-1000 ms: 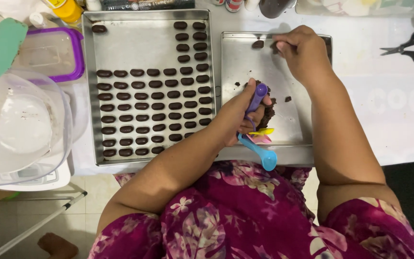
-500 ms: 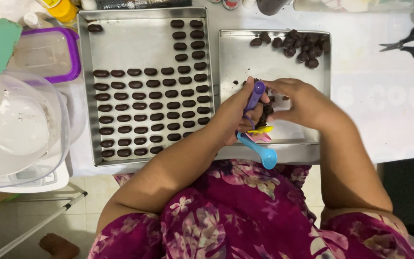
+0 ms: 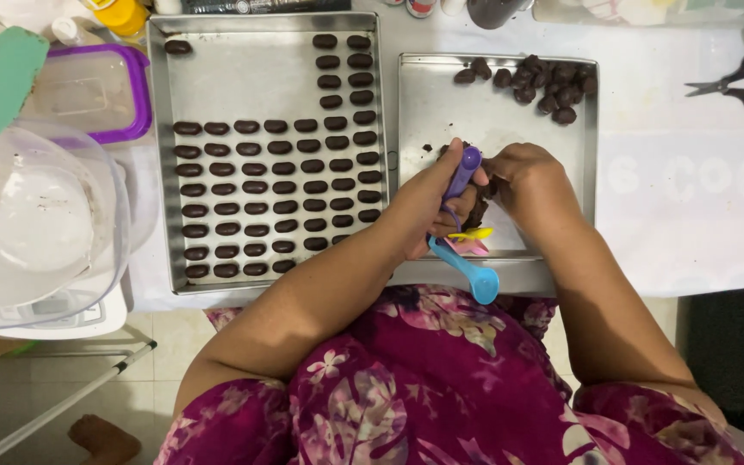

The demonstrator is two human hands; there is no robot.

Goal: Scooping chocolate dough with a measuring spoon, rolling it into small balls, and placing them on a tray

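Dark chocolate dough (image 3: 478,209) is pinched between my two hands, over the near half of the smaller square metal tray (image 3: 441,108). My left hand (image 3: 428,207) is clenched around a set of coloured plastic measuring spoons (image 3: 467,250), the purple one (image 3: 462,170) pointing up away from me and the blue one hanging off the tray's near edge. My right hand (image 3: 527,176) is curled, its fingertips pressing at the dough beside the purple spoon; I judge I am shaping one piece in that spoon.

At the far right corner of that tray lies a loose heap of dark lumps (image 3: 536,82). Left of the tray sits the large rectangular metal baking tray (image 3: 234,77), its near half filled with rows of small dark oval pieces (image 3: 277,194) and a short double column at its far right.

Next, I think, the moulded piece must be pushed out cleanly and set in line with those rows.
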